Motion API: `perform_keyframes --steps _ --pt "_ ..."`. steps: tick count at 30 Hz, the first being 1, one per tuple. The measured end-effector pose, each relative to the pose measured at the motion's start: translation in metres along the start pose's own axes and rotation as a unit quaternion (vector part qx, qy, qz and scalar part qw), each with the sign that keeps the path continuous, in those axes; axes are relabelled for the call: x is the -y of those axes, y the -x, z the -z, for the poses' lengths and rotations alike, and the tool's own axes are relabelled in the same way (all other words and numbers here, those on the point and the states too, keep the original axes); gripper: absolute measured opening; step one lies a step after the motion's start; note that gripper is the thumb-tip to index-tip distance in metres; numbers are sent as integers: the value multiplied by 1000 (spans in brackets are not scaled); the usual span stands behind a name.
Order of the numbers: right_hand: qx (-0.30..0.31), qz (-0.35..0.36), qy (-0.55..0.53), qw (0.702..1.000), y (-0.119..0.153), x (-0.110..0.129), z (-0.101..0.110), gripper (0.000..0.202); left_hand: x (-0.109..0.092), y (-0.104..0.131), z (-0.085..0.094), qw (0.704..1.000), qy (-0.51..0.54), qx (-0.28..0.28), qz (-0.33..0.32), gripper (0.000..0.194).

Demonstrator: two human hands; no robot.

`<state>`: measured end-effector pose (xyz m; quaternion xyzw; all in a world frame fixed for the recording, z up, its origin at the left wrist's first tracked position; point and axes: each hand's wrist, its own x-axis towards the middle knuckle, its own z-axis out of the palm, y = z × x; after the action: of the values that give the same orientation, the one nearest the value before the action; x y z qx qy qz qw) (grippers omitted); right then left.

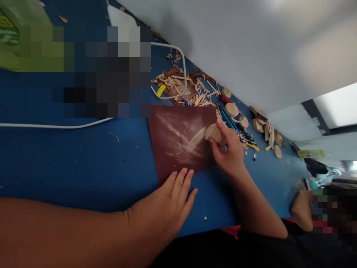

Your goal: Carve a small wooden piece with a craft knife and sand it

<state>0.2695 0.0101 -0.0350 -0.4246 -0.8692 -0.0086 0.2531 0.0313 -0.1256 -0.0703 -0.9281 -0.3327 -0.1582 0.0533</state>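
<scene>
head view: the right hand [230, 152] has thumb and fingers clamped on a small wooden disc [213, 133], over the right part of a dark red-brown sheet [164, 149]; whether the disc presses on the sheet or sits just above it, i cannot tell. the left hand [170, 201] holds nothing, its fingers a little apart, several tips laid on the sheet's near edge and the thumb off it. the sheet looks like sandpaper, and the step seems to be rubbing the wood against it. to do that well, i'd keep the rubbed face flat to the grit, press evenly, turn the disc now and then so no side wears low, and let the left hand pin the sheet, clear of the stroke. the disc is pale and roundish, with faint bands across it. light dust [173, 128] streaks the sheet, one broad track ending at the disc. beyond lie wood shavings [200, 95] and, rightward, another wooden disc [231, 109], all on a blue tabletop [92, 160].
</scene>
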Motion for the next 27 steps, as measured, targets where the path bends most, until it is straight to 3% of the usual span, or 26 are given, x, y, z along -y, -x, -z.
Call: perform_keyframes --steps 5,10,15,21,27 --pt "92 36 -58 993 9 23 4 70 1 2 3 1000 8 1 -2 68" --pt "23 -39 10 999 3 6 8 68 3 3 5 999 11 30 -18 80" --pt "118 -40 -12 992 9 18 13 75 1 1 3 1000 12 8 -2 69" --pt "61 -50 -11 997 5 4 13 73 2 3 5 1000 19 23 -7 75" --pt "139 -56 -39 988 8 20 22 59 4 2 7 999 15 30 -20 75"
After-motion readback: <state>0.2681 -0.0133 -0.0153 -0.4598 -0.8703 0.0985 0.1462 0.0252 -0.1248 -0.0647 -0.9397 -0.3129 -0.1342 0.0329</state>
